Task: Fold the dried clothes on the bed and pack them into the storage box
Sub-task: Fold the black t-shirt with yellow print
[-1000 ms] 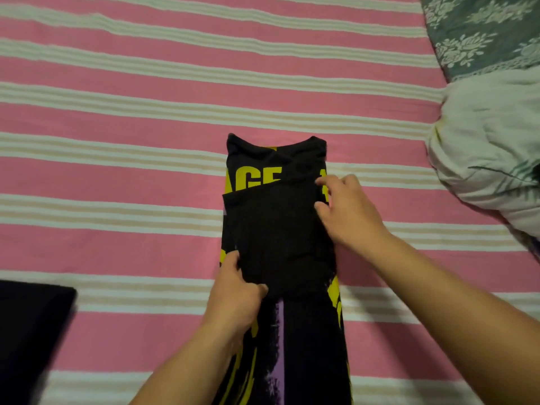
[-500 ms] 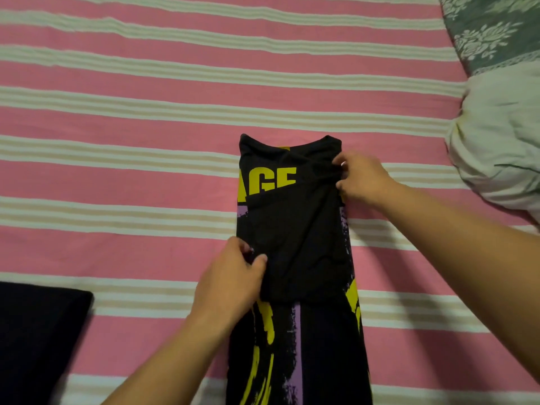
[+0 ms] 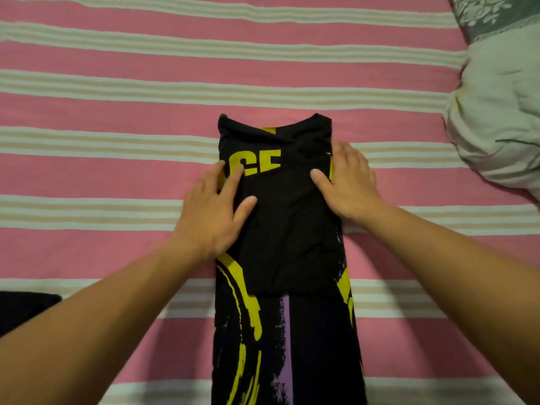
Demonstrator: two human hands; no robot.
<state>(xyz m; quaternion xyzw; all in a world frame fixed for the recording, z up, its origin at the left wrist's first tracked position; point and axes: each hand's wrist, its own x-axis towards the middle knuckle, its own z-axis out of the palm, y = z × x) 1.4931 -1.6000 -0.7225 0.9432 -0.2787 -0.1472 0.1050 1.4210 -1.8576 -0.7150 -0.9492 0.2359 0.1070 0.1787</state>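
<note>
Here the whole frame is filled by a bed sheet (image 3: pixel 117 176) in broad pink bands broken by narrow white and beige stripes that run from side to side. In the upper right corner lies a grey-green floral cloth (image 3: pixel 496 13), and below it, along the right edge, a pale crumpled bundle (image 3: pixel 493 118), possibly a pillow or more laundry; the frame cuts it off. At the lower left edge a dark object (image 3: pixel 23 308) shows only a corner, too little to identify.

A black shirt (image 3: pixel 289 244) with yellow and purple print lies flat in the centre, folded into a long narrow strip with its collar toward the top of the frame; its lower end runs out of the bottom edge. A sleeve or side panel is folded across it and hides part of the yellow lettering.

The left hand (image 3: pixel 213 211) rests flat on the strip's left edge, fingers straight and spread, fingertips touching the lettering. The right hand (image 3: pixel 347 182) presses flat on the right edge, its thumb lying on the black fabric, nothing gripped.
</note>
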